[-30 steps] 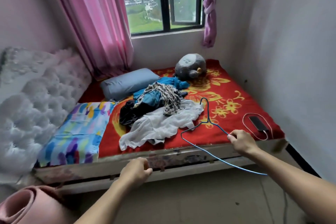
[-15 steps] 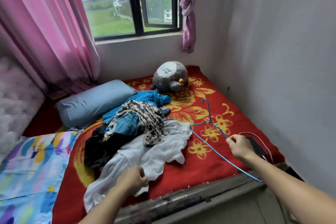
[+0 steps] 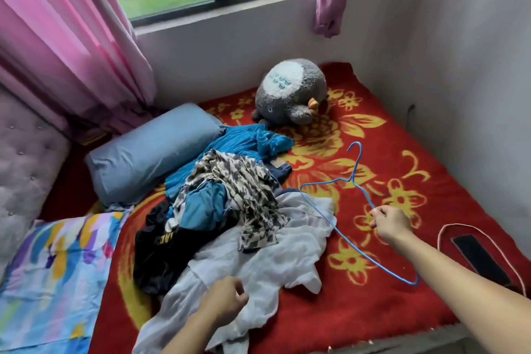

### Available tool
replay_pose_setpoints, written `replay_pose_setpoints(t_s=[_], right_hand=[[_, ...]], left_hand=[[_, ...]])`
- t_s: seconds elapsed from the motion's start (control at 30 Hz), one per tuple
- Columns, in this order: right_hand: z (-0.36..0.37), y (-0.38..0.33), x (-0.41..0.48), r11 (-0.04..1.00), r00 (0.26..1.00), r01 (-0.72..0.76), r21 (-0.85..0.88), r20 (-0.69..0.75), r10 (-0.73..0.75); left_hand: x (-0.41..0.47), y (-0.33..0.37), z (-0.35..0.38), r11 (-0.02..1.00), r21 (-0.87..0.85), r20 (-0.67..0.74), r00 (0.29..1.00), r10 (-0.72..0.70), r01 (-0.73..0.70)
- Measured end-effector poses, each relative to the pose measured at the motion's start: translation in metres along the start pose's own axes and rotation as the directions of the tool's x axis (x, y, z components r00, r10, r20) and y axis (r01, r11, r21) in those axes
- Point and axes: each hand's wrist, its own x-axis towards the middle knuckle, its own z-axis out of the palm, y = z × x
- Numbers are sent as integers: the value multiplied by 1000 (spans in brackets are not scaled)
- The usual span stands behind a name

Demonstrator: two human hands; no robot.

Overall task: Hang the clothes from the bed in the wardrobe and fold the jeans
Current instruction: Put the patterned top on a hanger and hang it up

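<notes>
A pile of clothes lies in the middle of the bed's red flowered blanket (image 3: 382, 304). A leopard-print garment (image 3: 230, 181) is on top, over a teal garment (image 3: 244, 142) and a black garment (image 3: 161, 253). A sheer white garment (image 3: 270, 261) spreads toward the front edge. A bit of dark blue jeans (image 3: 280, 171) shows under the pile. My right hand (image 3: 388, 223) pinches the shoulder of a blue wire hanger (image 3: 355, 164) and holds it above the blanket, right of the pile. My left hand (image 3: 227, 300) is on the white garment with curled fingers; a grip is not visible.
A grey-blue pillow (image 3: 152, 155) lies left of the pile, and a grey plush toy (image 3: 290, 92) sits behind it. A black phone (image 3: 479, 259) with a pink cable (image 3: 465, 227) lies at the right edge. A patterned pillow (image 3: 54, 267) is front left. Walls close in at the back and right.
I have come closer to the bed and now look down on it. My left hand went from the bed frame to the white garment. My right hand carried the hanger over the blanket.
</notes>
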Motion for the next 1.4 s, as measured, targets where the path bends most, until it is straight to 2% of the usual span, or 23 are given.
replay_pose_setpoints(t_s=[0.13, 0.3, 0.4, 0.5, 0.53, 0.57, 0.6, 0.67, 0.73, 0.8, 0.9, 1.03, 1.13, 1.27, 1.33, 1.4], right_hand=[[56, 12, 75, 975, 989, -146, 168, 31, 143], [110, 43, 129, 869, 941, -340, 361, 140, 309], [140, 78, 145, 858, 885, -454, 242, 238, 401], [166, 119, 144, 837, 824, -544, 67, 231, 517], [173, 128, 142, 856, 842, -514, -60, 154, 517], [176, 134, 139, 878, 886, -424, -221, 99, 453], [181, 132, 133, 890, 922, -341, -304, 75, 379], [192, 125, 121, 924, 971, -178, -338, 95, 221], [210, 115, 111, 944, 985, 25, -328, 167, 32], [233, 107, 106, 921, 949, 237, -309, 276, -152], [269, 92, 107, 878, 864, 392, -275, 438, -249], [299, 65, 109, 833, 781, 491, -254, 552, -292], [312, 44, 104, 779, 731, 559, -285, 613, -300], [344, 13, 103, 608, 636, 722, -331, 664, -394], [368, 5, 105, 496, 576, 786, -370, 729, -370], [388, 10, 105, 396, 553, 816, -421, 769, -320]], left_hand=[[57, 6, -6, 999, 5, 17, 998, -54, 54], [117, 2, 11, 996, -18, 6, 996, -91, 91], [164, -10, 32, 992, 7, 31, 991, -129, 129], [209, -24, 53, 991, 58, 30, 992, -121, 119], [224, -28, 59, 991, 84, 7, 994, -107, 106], [238, -31, 63, 989, 112, -30, 995, -91, 94], [253, -33, 66, 986, 144, -80, 994, -72, 83], [282, -36, 71, 974, 212, -183, 982, -38, 77], [308, -38, 78, 960, 270, -230, 973, -12, 76], [329, -41, 87, 934, 349, -232, 973, 6, 78], [352, -51, 96, 912, 407, -287, 955, 77, 49], [349, -70, 94, 978, 195, -363, 921, 140, -71], [327, -75, 82, 997, 43, -334, 940, 71, -60], [306, -79, 76, 999, -7, -231, 972, -38, 37], [304, -82, 81, 999, -43, -258, 966, -30, 20], [303, -87, 90, 994, -107, -288, 956, -52, 22]])
